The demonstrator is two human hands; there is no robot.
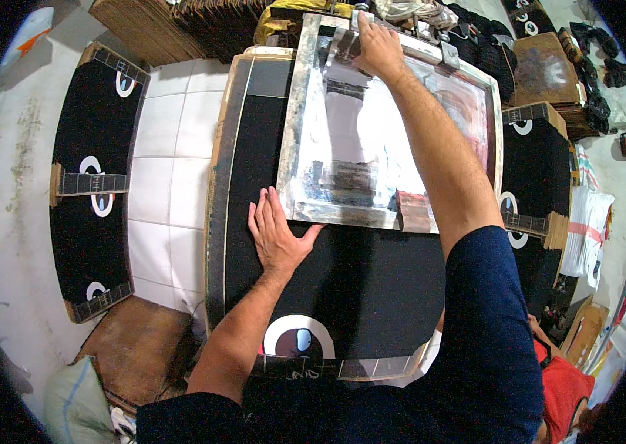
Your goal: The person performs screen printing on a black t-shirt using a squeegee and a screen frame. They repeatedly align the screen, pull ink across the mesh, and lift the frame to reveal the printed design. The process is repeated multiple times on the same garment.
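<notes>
A printing screen (391, 217) with a pale, stained frame lies over black fabric (372, 296) on a long board. My left hand (281, 240) lies flat at the screen's near left corner, fingers stretched on the fabric and its edge, thumb along the near rail. My right arm reaches across the mesh to the far end. There my right hand (381, 48) is bent over the far part of the screen, beside a dark strip; its grip is partly hidden. A brown patch (415, 211) sits on the near rail. A printed eye shape (300, 337) shows on the fabric's near end.
Metal clamp parts (448, 55) stand at the screen's far edge. More boards with black printed fabric (95, 140) lie left and right. Stacked brown boards (157, 29) are at the back. Beside my right arm is a person in red (564, 377). A sack (76, 403) stands near left.
</notes>
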